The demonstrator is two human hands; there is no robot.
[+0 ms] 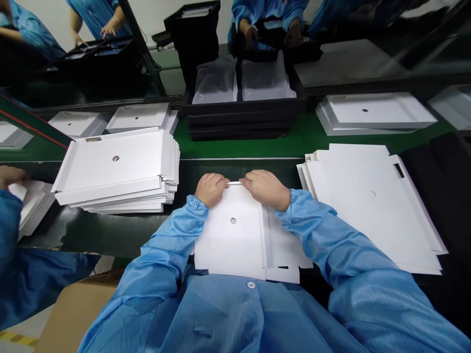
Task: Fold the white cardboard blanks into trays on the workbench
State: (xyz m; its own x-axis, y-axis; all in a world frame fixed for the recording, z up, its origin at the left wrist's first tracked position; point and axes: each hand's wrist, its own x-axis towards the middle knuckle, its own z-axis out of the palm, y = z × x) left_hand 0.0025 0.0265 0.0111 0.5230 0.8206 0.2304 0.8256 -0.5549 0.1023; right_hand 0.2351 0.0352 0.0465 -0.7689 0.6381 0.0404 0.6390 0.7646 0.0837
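A white cardboard sheet (pixel 231 245) with a small round hole lies on the bench in front of me, its near edge against my coat. My left hand (pixel 212 189) grips the far edge at the left corner, fingers curled over it. At the right end of that same edge my right hand (pixel 265 188) pinches the card with thumb and fingers together. A narrow strip stands folded up between the two hands. Creased side flaps with a slot spread out to the right of the sheet. My fingertips are partly hidden.
Folded white trays (pixel 114 166) are stacked to the left; flat white cardboard blanks (pixel 368 206) lie to the right. Beyond runs a green belt (pixel 209 149) with black crates (pixel 239 120) and white box parts (pixel 375 110). A neighbour's hand (pixel 13 175) is at far left.
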